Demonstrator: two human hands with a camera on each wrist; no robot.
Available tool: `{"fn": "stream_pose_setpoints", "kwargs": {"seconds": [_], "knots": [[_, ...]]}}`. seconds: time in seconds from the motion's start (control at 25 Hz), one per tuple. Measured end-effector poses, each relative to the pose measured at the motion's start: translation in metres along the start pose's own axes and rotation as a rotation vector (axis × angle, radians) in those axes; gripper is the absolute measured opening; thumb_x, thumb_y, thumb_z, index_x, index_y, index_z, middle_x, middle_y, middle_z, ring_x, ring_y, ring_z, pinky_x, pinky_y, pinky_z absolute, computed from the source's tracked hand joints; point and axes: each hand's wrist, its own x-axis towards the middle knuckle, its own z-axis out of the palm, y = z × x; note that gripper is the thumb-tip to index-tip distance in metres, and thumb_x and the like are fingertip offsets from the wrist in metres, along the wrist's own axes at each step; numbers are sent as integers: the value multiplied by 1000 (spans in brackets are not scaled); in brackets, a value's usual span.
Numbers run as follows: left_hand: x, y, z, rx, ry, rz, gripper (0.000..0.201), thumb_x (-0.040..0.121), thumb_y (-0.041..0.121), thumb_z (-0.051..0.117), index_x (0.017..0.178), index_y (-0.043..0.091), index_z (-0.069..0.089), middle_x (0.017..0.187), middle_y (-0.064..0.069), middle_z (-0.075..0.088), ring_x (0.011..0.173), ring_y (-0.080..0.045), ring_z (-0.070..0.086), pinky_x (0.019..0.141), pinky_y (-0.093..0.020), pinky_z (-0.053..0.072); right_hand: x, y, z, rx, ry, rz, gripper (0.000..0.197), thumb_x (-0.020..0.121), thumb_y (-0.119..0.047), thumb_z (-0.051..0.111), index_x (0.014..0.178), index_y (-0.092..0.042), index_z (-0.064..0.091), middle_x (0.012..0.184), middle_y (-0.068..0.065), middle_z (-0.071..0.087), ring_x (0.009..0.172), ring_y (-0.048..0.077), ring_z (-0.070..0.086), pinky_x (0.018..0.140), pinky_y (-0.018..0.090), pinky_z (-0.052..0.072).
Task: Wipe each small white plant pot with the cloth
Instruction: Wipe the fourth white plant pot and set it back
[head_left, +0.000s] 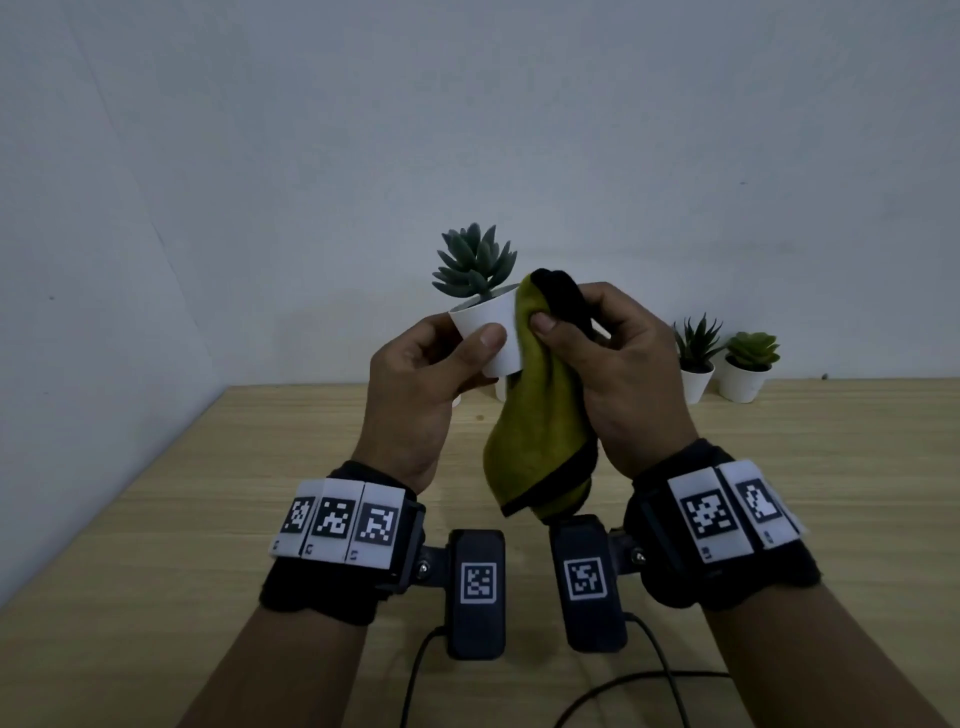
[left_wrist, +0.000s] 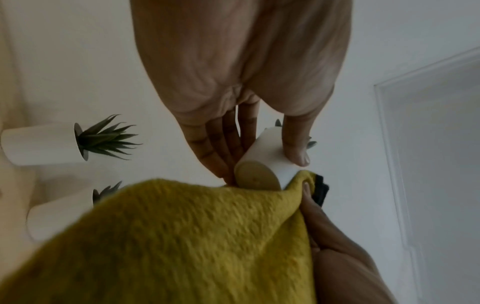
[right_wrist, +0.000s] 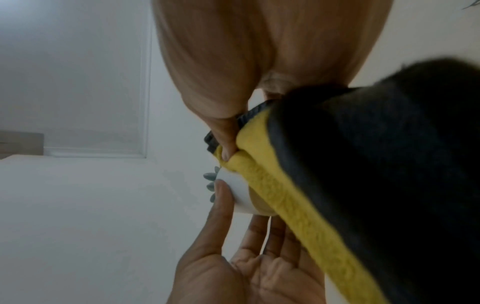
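While our left hand (head_left: 426, 384) grips the white pot (head_left: 491, 332), right hand (head_left: 618, 374) pinches cloth (head_left: 540, 415) onto its 3 o'clock side, prob. touching.

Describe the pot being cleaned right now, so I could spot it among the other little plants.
Look above the light wooden table, where two hands meet in mid-air. The left hand holds a small white plant pot with a grey-green succulent, while the right hand presses a yellow and black cloth against its side. Unlike the two white pots standing by the wall, it is lifted and tilted.
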Motion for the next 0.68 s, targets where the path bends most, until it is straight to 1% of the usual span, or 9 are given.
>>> {"fn": "stream_pose_setpoints", "kwargs": {"seconds": [0.08, 0.16, 0.2, 0.28, 0.36, 0.48, 0.56, 0.6, 0.68], "knots": [[1, 0, -1, -20, 46, -8, 38, 72, 25, 71, 102, 1, 68, 94, -8, 73, 89, -20, 69, 75, -32, 57, -1, 0, 0, -55, -30, 6, 19, 81, -4, 74, 89, -21, 71, 85, -7, 72, 83, 12, 69, 77, 35, 59], [1, -1, -1, 3, 54, 6, 37, 72, 26, 70, 101, 2, 68, 90, -5, 73, 85, -18, 69, 75, -32, 57, -4, -2, 3, -89, -92, -14, 22, 77, -2, 76, 87, -21, 72, 83, -6, 73, 82, 12, 69, 75, 31, 58], [0, -1, -1, 39, 42, 23, 36, 72, 26, 70, 101, 3, 69, 89, -6, 74, 84, -18, 70, 75, -32, 57, -6, -3, 5, -90, -93, -39, 24, 76, -1, 77, 88, -21, 72, 85, -3, 73, 83, 14, 70, 76, 31, 57], [0, 1, -3, 100, 13, 56, 34, 74, 25, 73, 101, 5, 69, 91, -6, 74, 86, -19, 70, 76, -33, 57, -4, -1, 5, -77, -17, -70, 28, 75, -1, 77, 93, -21, 69, 91, 4, 73, 88, 19, 70, 78, 34, 58], [1, 3, -6, 96, 1, 61, 30, 77, 24, 75, 101, 7, 70, 94, -6, 74, 88, -20, 70, 76, -34, 57, -1, 1, 2, -88, 58, -61, 28, 76, -2, 77, 93, -22, 68, 92, 4, 72, 89, 19, 69, 79, 34, 57], [2, 6, -6, 56, 3, 40, 35, 76, 29, 71, 103, 6, 69, 96, -6, 74, 90, -20, 70, 77, -37, 58, -2, 1, 1, -102, 16, -12, 23, 75, 1, 77, 87, -19, 72, 87, -1, 74, 88, 18, 70, 82, 36, 58], [2, 4, -4, 68, -35, 13, 38, 75, 30, 67, 103, 5, 69, 93, -6, 74, 85, -18, 70, 70, -31, 58, -4, -3, 3, -30, -7, -20, 23, 76, 3, 75, 86, -18, 74, 87, -2, 75, 88, 18, 71, 82, 35, 58], [2, 3, -4, 66, -58, -5, 39, 76, 29, 66, 104, 3, 68, 93, -7, 73, 84, -18, 69, 67, -28, 56, -3, -4, 4, -6, 11, -33, 23, 76, 2, 75, 87, -18, 74, 87, -3, 75, 89, 18, 71, 83, 34, 58], [2, 1, -6, -4, -76, -46, 36, 83, 26, 65, 108, 0, 66, 97, -10, 71, 86, -19, 67, 66, -26, 55, -2, -2, 4, -22, 60, -45, 24, 77, 0, 75, 87, -21, 73, 87, -6, 75, 88, 14, 71, 83, 31, 57]]}}
